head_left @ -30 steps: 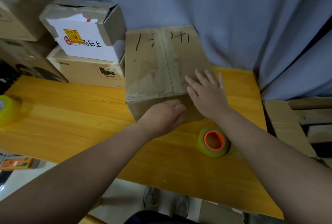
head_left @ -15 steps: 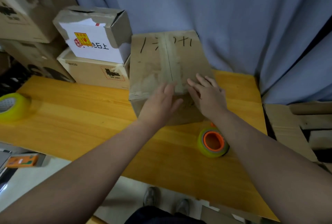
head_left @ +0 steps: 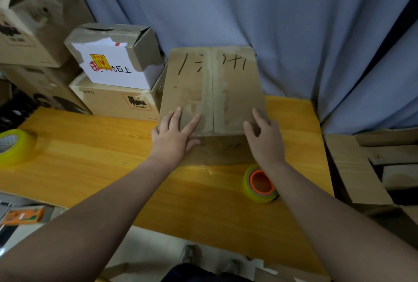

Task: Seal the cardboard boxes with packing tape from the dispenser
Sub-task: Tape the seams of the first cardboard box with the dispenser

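A brown cardboard box (head_left: 212, 82) with black handwriting stands on the yellow wooden table (head_left: 90, 164), its top flaps closed along a centre seam. My left hand (head_left: 174, 134) lies flat on the box's near left corner with fingers spread. My right hand (head_left: 262, 139) rests on the near right corner, fingers curled over the edge. A yellow tape roll with an orange core (head_left: 260, 184) lies on the table just in front of the box, beside my right wrist.
A second yellow tape roll (head_left: 13, 145) sits at the table's left edge. Stacked cardboard boxes (head_left: 113, 66) stand at the back left. Flattened cardboard (head_left: 362, 168) lies off the table to the right. A blue curtain hangs behind.
My left hand moved from the box's front centre up and left onto the near left corner. My right hand slid right to the near right corner.
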Action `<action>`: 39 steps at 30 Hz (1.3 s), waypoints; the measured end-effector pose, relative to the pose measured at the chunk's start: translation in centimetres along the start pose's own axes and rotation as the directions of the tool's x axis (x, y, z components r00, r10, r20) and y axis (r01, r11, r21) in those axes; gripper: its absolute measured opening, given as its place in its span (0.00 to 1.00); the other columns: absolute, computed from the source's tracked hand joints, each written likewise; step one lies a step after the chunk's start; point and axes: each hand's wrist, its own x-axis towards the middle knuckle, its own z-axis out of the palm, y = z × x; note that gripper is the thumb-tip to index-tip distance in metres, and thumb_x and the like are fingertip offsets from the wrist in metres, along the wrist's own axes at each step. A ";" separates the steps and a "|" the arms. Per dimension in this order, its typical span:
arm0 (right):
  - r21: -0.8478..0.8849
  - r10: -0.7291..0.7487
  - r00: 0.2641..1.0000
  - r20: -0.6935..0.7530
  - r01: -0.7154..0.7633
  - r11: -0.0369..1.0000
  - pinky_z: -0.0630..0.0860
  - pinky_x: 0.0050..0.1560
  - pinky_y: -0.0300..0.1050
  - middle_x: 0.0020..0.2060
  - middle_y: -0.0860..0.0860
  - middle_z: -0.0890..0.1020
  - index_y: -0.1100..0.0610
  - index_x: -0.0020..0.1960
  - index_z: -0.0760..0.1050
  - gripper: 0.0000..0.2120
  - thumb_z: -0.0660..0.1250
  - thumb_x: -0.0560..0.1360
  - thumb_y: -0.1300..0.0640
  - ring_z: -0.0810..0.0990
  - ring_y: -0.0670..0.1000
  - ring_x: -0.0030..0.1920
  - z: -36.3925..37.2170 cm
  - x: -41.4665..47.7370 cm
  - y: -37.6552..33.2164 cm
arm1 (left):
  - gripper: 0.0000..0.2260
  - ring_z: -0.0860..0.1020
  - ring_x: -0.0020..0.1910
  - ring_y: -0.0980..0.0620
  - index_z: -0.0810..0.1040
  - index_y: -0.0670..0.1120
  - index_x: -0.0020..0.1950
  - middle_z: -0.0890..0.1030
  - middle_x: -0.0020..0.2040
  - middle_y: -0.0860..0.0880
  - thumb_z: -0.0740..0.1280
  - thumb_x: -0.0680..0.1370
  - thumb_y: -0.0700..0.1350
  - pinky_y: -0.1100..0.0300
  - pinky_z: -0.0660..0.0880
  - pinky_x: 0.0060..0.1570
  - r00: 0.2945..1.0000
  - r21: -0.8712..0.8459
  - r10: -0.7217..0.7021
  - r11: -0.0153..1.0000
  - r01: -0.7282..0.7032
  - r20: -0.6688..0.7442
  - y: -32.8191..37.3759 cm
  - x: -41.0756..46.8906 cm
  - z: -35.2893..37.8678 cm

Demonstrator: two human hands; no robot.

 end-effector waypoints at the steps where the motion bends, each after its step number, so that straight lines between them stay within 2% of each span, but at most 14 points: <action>1: -0.003 0.003 1.000 0.004 -0.003 1.000 0.74 0.56 0.49 0.65 0.55 0.69 0.44 0.76 0.60 0.24 0.55 0.81 0.42 0.72 0.56 0.62 0.0 0.1 -0.2 | 0.29 0.47 0.76 0.42 0.47 0.63 0.77 0.47 0.79 0.45 0.55 0.79 0.61 0.41 0.57 0.69 1.000 0.000 0.023 1.000 -0.023 0.020 -0.4 0.7 -0.2; 6: 0.062 -0.072 0.984 0.164 0.063 0.996 0.67 0.67 0.49 0.72 0.52 0.65 0.48 0.77 0.58 0.23 0.53 0.83 0.47 0.65 0.54 0.71 -0.7 2.6 0.0 | 0.28 0.47 0.77 0.44 0.45 0.62 0.77 0.48 0.79 0.50 0.54 0.80 0.60 0.37 0.49 0.72 0.997 0.039 0.032 0.999 -0.035 0.073 -1.5 4.3 -0.8; 9: 0.278 -0.044 0.982 0.186 -0.010 0.960 0.67 0.69 0.52 0.73 0.49 0.64 0.49 0.79 0.50 0.25 0.52 0.84 0.50 0.67 0.51 0.70 -1.0 2.1 0.6 | 0.28 0.46 0.77 0.43 0.44 0.59 0.78 0.47 0.79 0.50 0.52 0.81 0.59 0.38 0.44 0.72 0.999 0.083 0.010 0.996 -0.015 0.050 -2.1 4.9 -0.7; 12: 0.386 0.158 0.979 0.130 -0.197 0.901 0.75 0.41 0.47 0.52 0.54 0.75 0.49 0.79 0.49 0.25 0.51 0.83 0.55 0.77 0.50 0.38 -0.2 0.3 3.0 | 0.31 0.47 0.77 0.42 0.45 0.54 0.78 0.48 0.79 0.49 0.53 0.80 0.61 0.40 0.45 0.74 0.999 0.079 0.045 0.996 -0.044 -0.018 -1.9 4.2 0.1; 14: 0.249 0.343 0.930 0.135 -0.367 0.896 0.71 0.35 0.44 0.46 0.53 0.75 0.51 0.79 0.48 0.28 0.54 0.82 0.57 0.75 0.47 0.35 0.9 -0.4 5.7 | 0.33 0.46 0.77 0.43 0.45 0.54 0.78 0.48 0.79 0.50 0.54 0.79 0.63 0.41 0.44 0.73 0.998 0.079 0.042 0.996 -0.038 -0.048 -1.4 3.5 0.6; 16: -0.087 0.537 0.825 0.178 -0.530 0.843 0.77 0.47 0.53 0.59 0.60 0.73 0.53 0.79 0.44 0.35 0.61 0.78 0.58 0.77 0.58 0.53 2.0 -0.7 8.2 | 0.33 0.46 0.77 0.43 0.45 0.54 0.78 0.48 0.79 0.50 0.53 0.79 0.63 0.41 0.44 0.73 0.998 0.078 0.025 0.997 -0.020 -0.065 -1.1 3.1 0.9; 18: -0.270 0.644 0.721 0.256 -0.586 0.764 0.76 0.51 0.53 0.65 0.63 0.69 0.55 0.78 0.41 0.41 0.65 0.77 0.58 0.76 0.63 0.59 3.0 -1.3 9.5 | 0.32 0.46 0.77 0.43 0.45 0.54 0.78 0.48 0.79 0.50 0.53 0.79 0.63 0.40 0.43 0.73 0.997 0.069 0.011 0.998 -0.006 -0.078 -0.9 2.9 1.1; 24: -0.398 0.646 0.730 0.225 -0.536 0.744 0.75 0.42 0.50 0.57 0.61 0.75 0.61 0.71 0.59 0.31 0.70 0.73 0.60 0.78 0.61 0.54 4.5 -2.6 10.2 | 0.33 0.47 0.77 0.43 0.45 0.51 0.79 0.49 0.79 0.49 0.53 0.79 0.63 0.40 0.42 0.73 0.991 0.082 -0.002 0.997 0.013 -0.131 0.0 2.2 1.9; 28: -0.230 0.677 0.703 0.216 -0.638 0.735 0.73 0.41 0.51 0.51 0.60 0.76 0.62 0.61 0.64 0.24 0.72 0.72 0.61 0.78 0.61 0.50 3.4 -4.4 10.5 | 0.31 0.48 0.77 0.45 0.47 0.52 0.79 0.50 0.79 0.50 0.52 0.80 0.62 0.43 0.44 0.74 0.991 0.051 0.016 0.999 -0.010 -0.130 -0.4 2.3 1.5; 31: 0.051 0.557 0.827 0.077 -0.561 0.826 0.74 0.40 0.55 0.41 0.56 0.73 0.61 0.54 0.63 0.21 0.73 0.70 0.65 0.77 0.63 0.44 1.5 -6.0 10.1 | 0.30 0.48 0.77 0.44 0.48 0.51 0.79 0.50 0.79 0.49 0.55 0.81 0.59 0.44 0.44 0.74 0.997 -0.004 0.025 1.000 -0.026 -0.078 -0.5 2.3 0.5; 33: 0.211 0.438 0.898 -0.031 -0.423 0.882 0.73 0.40 0.52 0.41 0.54 0.75 0.60 0.58 0.64 0.23 0.71 0.68 0.69 0.78 0.62 0.43 -0.3 -6.5 8.7 | 0.31 0.50 0.76 0.41 0.50 0.48 0.78 0.52 0.78 0.45 0.58 0.80 0.56 0.45 0.48 0.74 0.999 0.006 0.054 0.999 -0.054 0.002 -0.2 2.5 -0.6; 35: 0.282 0.297 0.948 -0.112 -0.256 0.925 0.70 0.41 0.45 0.43 0.52 0.77 0.56 0.63 0.69 0.27 0.69 0.67 0.71 0.77 0.57 0.43 -2.1 -6.2 6.2 | 0.26 0.60 0.73 0.42 0.60 0.44 0.76 0.62 0.74 0.43 0.60 0.80 0.53 0.49 0.59 0.71 0.994 -0.184 0.095 0.979 -0.084 0.054 0.6 2.3 -2.6; 37: 0.222 0.073 0.973 -0.221 -0.023 0.975 0.66 0.42 0.39 0.45 0.49 0.76 0.58 0.60 0.75 0.24 0.66 0.65 0.70 0.75 0.54 0.45 -3.6 -5.4 2.9 | 0.16 0.74 0.59 0.47 0.75 0.45 0.64 0.77 0.61 0.45 0.59 0.81 0.52 0.54 0.71 0.55 0.991 -0.571 0.117 0.819 -0.056 0.070 1.9 1.4 -5.0; 39: 0.115 -0.155 0.944 -0.290 0.195 0.974 0.65 0.43 0.36 0.46 0.47 0.75 0.60 0.56 0.78 0.24 0.62 0.60 0.66 0.75 0.54 0.47 -4.5 -4.6 -0.1 | 0.17 0.80 0.47 0.48 0.80 0.45 0.51 0.82 0.47 0.46 0.58 0.81 0.55 0.55 0.76 0.45 0.984 -0.860 0.136 0.509 0.028 0.112 3.3 0.0 -7.7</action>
